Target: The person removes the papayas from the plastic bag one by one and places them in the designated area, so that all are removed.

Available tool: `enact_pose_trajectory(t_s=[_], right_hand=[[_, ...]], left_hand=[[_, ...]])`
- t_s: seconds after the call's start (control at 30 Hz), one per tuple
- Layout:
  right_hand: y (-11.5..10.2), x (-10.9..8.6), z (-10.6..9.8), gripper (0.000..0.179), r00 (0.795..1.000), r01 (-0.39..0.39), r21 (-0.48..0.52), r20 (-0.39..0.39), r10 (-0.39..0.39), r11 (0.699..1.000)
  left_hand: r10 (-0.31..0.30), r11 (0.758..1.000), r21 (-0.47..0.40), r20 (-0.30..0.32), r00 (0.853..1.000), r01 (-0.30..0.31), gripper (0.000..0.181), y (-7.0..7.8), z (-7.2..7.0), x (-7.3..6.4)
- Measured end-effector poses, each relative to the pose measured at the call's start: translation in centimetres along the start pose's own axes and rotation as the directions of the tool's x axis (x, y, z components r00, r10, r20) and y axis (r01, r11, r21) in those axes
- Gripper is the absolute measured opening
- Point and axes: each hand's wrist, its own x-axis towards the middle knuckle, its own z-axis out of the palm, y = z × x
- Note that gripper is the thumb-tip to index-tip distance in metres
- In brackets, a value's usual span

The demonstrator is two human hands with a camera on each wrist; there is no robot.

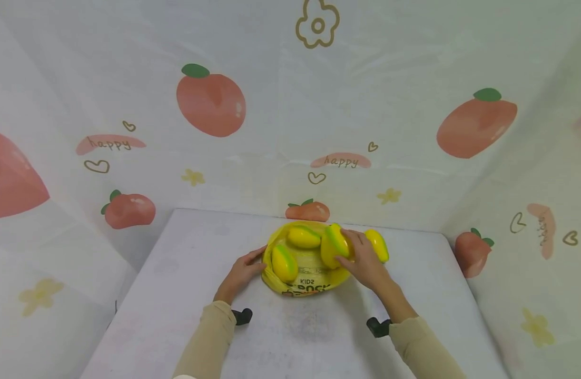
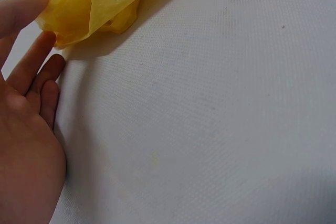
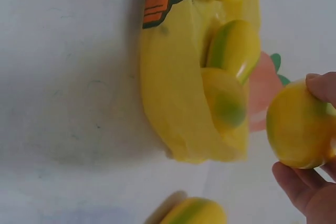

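A yellow plastic bag [image 1: 314, 287] with printed lettering lies on the table, its mouth spread and several yellow-green mangoes inside, one of them a mango [image 1: 284, 264] by the left wall. My left hand [image 1: 243, 271] rests against the bag's left side; in the left wrist view the thumb and fingertips touch the plastic [image 2: 79, 19], set apart. Over the bag's right part, my right hand [image 1: 366, 260] grips a mango [image 3: 299, 127] between thumb and fingers. Another mango [image 1: 377, 246] lies outside, right of the bag, partly behind the right hand.
The white table [image 1: 295, 337] ends at the back against a hanging sheet [image 1: 271, 173] printed with fruit, hearts and "happy". Similar sheets rise on both sides. Black mounts [image 1: 379, 327] stick out at both wrists.
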Motion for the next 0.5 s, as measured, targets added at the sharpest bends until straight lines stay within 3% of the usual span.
enact_pose_trajectory(t_s=[0.5], right_hand=[[3.5, -2.5, -1.0, 0.072, 0.989, 0.011, -0.012, -0.145, -0.012, 1.000]], left_hand=[[0.003, 1.000, -0.021, 0.006, 1.000, -0.003, 0.053, 0.0, -0.1, 0.0]])
